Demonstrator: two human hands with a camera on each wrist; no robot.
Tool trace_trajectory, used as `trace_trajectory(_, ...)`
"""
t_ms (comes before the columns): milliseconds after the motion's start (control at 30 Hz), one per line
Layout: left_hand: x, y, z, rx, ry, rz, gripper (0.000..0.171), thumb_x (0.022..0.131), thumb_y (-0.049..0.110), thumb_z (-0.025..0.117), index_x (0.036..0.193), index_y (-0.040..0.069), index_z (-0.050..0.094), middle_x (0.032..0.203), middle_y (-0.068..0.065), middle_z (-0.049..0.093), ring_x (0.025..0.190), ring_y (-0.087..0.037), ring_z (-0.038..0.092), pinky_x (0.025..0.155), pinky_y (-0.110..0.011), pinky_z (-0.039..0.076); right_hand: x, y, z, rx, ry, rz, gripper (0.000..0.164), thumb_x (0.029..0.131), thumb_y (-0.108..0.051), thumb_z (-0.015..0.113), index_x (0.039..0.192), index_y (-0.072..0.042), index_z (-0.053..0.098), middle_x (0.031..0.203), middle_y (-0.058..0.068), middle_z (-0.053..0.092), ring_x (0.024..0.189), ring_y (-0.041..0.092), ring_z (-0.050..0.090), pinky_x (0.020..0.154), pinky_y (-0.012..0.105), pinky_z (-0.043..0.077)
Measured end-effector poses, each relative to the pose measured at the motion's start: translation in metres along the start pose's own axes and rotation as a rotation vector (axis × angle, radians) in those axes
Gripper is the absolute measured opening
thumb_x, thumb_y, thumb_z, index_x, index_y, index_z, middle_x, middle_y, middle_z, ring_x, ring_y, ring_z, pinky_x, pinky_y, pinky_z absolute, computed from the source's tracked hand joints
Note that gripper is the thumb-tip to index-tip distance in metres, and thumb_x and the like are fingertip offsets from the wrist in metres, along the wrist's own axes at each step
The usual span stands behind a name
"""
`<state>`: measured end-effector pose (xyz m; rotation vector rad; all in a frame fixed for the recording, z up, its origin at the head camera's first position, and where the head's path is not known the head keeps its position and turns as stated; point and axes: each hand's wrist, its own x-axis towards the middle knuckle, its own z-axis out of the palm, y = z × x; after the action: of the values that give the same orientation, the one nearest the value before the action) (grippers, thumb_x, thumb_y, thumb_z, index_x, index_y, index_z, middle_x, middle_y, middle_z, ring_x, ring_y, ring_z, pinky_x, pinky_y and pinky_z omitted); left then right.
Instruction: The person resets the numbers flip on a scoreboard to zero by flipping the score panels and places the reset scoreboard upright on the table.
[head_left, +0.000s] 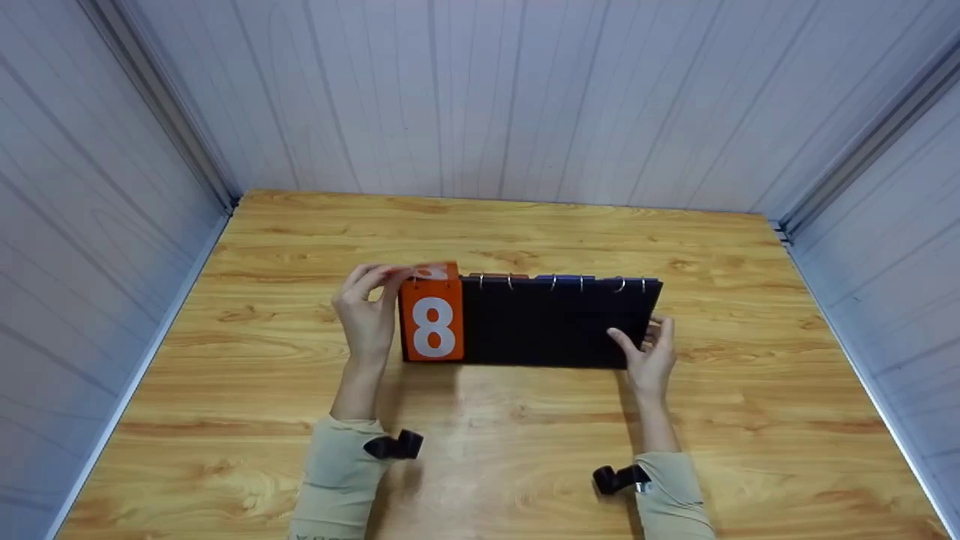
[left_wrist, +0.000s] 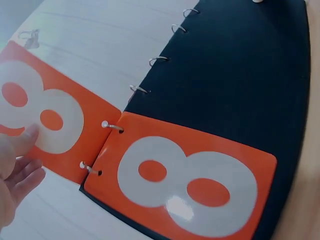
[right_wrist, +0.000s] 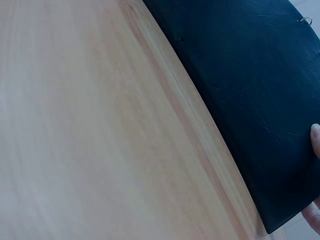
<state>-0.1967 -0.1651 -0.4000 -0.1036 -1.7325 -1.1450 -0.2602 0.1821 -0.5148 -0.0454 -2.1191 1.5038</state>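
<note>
A black flip scoreboard (head_left: pixel 536 322) stands on the table, metal rings along its top edge. On its left end hangs an orange number card (head_left: pixel 433 328) with a white 8. My left hand (head_left: pixel 367 311) pinches a second orange number card (left_wrist: pixel 92 112), lifted up at the rings; this one also shows a white 8. In the left wrist view the thumb lies on its face and the other fingers are behind it. My right hand (head_left: pixel 649 364) grips the scoreboard's right end, thumb on the front and fingers behind, partly hidden by the board.
The scoreboard rests on a wood-grain table (head_left: pixel 517 442), with pale panel walls (head_left: pixel 480 97) behind and at both sides. Blue and orange edges show behind the top of the board. A small black wrist camera (head_left: pixel 405 444) sits on the left sleeve, another (head_left: pixel 611 478) on the right.
</note>
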Motion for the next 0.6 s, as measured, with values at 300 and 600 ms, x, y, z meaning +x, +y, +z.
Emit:
trace_trajectory(300, 0.02, -0.003, 0.021, 0.145, -0.028, 0.011, 0.015, 0.074, 0.012, 0.071, 0.072, -0.003, 0.067, 0.068, -0.008, 0.057, 0.063, -0.018, 0.055, 0.061, -0.025, 0.045, 0.002, 0.0, -0.001, 0.004, -0.005, 0.009, 0.053, 0.064, -0.012, 0.079, 0.102, 0.0, 0.045, 0.079, 0.008, 0.058, 0.069, 0.013, 0.051, 0.059, 0.017, 0.042)
trace_trajectory(600, 0.033, -0.018, 0.037, 0.249, -0.101, -0.025, 0.014, 0.078, 0.009, 0.067, 0.076, -0.005, 0.066, 0.071, -0.011, 0.055, 0.065, -0.02, 0.053, 0.061, -0.028, 0.044, 0.003, 0.007, 0.0, -0.002, -0.007, -0.005, 0.054, 0.064, -0.02, 0.08, 0.103, -0.002, 0.046, 0.078, 0.004, 0.056, 0.069, 0.012, 0.05, 0.059, 0.018, 0.041)
